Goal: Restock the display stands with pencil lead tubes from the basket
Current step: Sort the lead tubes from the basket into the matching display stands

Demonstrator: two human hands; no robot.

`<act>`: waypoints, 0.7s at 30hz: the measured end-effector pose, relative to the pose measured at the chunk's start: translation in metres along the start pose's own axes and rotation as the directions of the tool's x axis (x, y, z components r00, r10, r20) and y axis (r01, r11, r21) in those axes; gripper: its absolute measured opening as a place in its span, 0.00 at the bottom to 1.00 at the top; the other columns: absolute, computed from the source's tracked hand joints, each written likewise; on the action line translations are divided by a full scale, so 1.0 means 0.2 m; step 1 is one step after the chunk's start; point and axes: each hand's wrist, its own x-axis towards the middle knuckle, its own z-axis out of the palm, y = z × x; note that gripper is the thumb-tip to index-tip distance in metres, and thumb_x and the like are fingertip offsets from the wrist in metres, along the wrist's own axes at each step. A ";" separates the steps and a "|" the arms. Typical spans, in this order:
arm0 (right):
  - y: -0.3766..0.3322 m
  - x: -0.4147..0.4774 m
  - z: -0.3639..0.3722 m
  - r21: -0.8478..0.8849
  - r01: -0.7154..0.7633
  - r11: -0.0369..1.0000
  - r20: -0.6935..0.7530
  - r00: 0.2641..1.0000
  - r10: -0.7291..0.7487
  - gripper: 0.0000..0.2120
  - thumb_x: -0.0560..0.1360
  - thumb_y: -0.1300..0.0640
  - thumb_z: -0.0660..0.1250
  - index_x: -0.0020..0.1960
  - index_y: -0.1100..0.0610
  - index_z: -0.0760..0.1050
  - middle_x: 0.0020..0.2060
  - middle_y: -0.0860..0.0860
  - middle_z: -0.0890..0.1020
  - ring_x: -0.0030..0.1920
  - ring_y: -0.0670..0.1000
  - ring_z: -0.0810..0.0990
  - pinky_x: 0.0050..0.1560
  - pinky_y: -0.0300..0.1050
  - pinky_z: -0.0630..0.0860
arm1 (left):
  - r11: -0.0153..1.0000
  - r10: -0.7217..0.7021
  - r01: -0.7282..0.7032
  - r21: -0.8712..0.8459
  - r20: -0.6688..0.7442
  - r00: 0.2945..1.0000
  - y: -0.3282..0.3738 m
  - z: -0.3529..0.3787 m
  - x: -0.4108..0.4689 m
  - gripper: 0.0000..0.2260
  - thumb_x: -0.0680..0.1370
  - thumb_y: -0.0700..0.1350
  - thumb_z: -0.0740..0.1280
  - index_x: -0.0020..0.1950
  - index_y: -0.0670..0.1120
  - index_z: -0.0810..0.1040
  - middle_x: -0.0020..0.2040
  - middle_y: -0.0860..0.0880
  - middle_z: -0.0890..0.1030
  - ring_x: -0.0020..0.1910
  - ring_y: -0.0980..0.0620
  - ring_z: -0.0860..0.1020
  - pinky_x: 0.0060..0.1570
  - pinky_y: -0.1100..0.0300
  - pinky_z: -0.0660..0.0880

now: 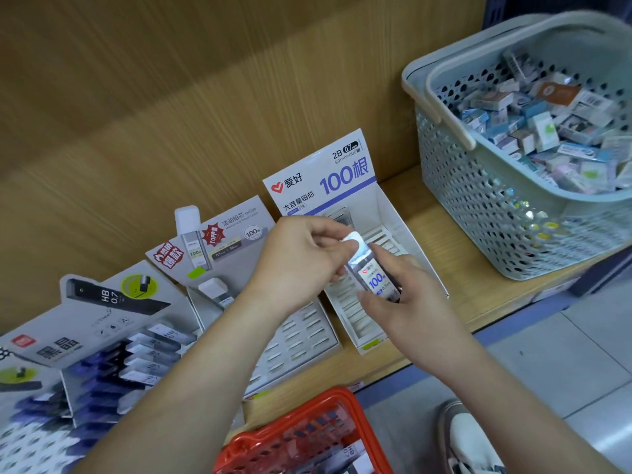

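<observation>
We see a wood-grain back panel (171, 97) filling the upper left, its fine grain running sideways in warm tan, darker towards the top corner and lighter lower down. It rises from a shelf (439, 230) of the same pale wood, which runs diagonally from the lower left to the right. Along the shelf's front runs a blue edge strip (390, 384). Below it lies the floor (564, 364), laid with large pale grey tiles whose thin dark joints we can follow; it gives back a soft sheen at the far right. In the top right corner we make out a dark blue perforated upright (496, 12). The light is even and soft.
</observation>
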 end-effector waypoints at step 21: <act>0.21 0.00 -0.11 -0.173 -0.235 0.957 -0.265 0.947 0.184 0.22 0.72 0.57 0.74 0.65 0.49 0.76 0.50 0.48 0.83 0.52 0.53 0.80 0.52 0.50 0.77 | 0.738 0.470 -0.307 0.601 -0.133 0.872 0.00 0.12 0.25 0.08 0.79 0.48 0.65 0.53 0.47 0.80 0.48 0.48 0.84 0.49 0.49 0.80 0.50 0.54 0.75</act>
